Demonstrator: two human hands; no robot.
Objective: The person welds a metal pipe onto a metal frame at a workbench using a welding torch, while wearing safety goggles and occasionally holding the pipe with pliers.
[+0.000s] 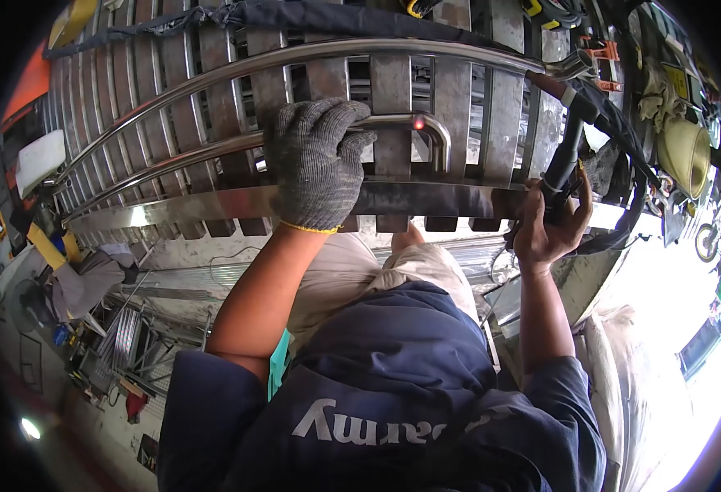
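Workshop, cluttered: scrap and stands on the floor at 8 o'clock, a fan (28, 307) at 9, hard daylight blowing out the 4 o'clock edge.

Work piece is a steel grille (459, 90) of upright slats. It fills the upper half from 10 to 2 o'clock. A curved top rail (336, 51) arcs over the slats. A shiny flat bar (426, 199) runs across their lower ends, just above centre.

Left hand (315, 164), in a grey knit glove with a yellow cuff, sits at 12 o'clock of centre. It is closed round a thin steel tube (438, 139), fingers curled over the top, and its heel reaches down to the flat bar. The tube lies along the slats between the top rail and the flat bar. Right of the glove it turns down in a tight bend that ends short of the flat bar. A red spot (418, 124) glows on the tube just before the bend, near the glove's fingertips.

Right hand (550, 230), bare, is at 3 o'clock, well apart from the left hand. It is wrapped round the black handle of a torch (564, 160), held near upright at the right end of the grille. The torch tip is up by the end of the top rail, but I cannot tell whether it touches. A black hose (614, 123) loops off the torch toward 2 o'clock.

Pale trousers (377, 262) show under the flat bar. A navy shirt (377, 369) fills the frame at 6 o'clock.
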